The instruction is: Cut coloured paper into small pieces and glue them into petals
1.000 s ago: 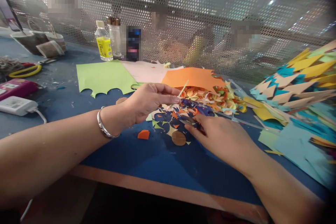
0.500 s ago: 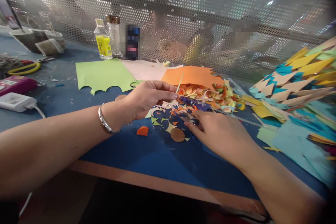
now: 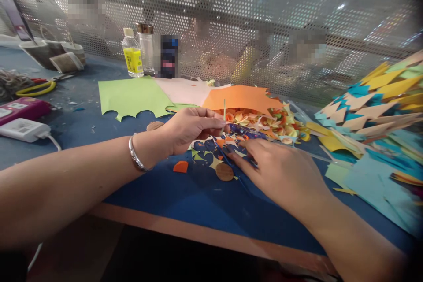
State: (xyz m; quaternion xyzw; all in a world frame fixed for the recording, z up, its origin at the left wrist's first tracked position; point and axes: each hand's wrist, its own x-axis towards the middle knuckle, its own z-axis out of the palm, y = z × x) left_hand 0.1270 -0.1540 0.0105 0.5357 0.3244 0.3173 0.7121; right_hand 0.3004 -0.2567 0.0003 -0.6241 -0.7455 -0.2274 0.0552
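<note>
My left hand, with a silver bangle at the wrist, pinches a narrow pale green paper strip that sticks upward. Just below its fingertips is the thin metal tip of a slim blue stick-like tool, which slants down toward me. My right hand has its thumb and forefinger at this tool and appears closed on it, though the contact is partly hidden. Small paper scraps and a brown disc lie beneath. Beside them is an orange paper piece.
Green and orange paper sheets with scalloped edges lie behind my hands, by a heap of curled paper pieces. A layered paper construction stands right. Bottles, a power strip and yellow-handled scissors are left.
The pale green strip now points straight up instead of leaning right. My left fingers have curled in more. The whole view has shifted slightly.
</note>
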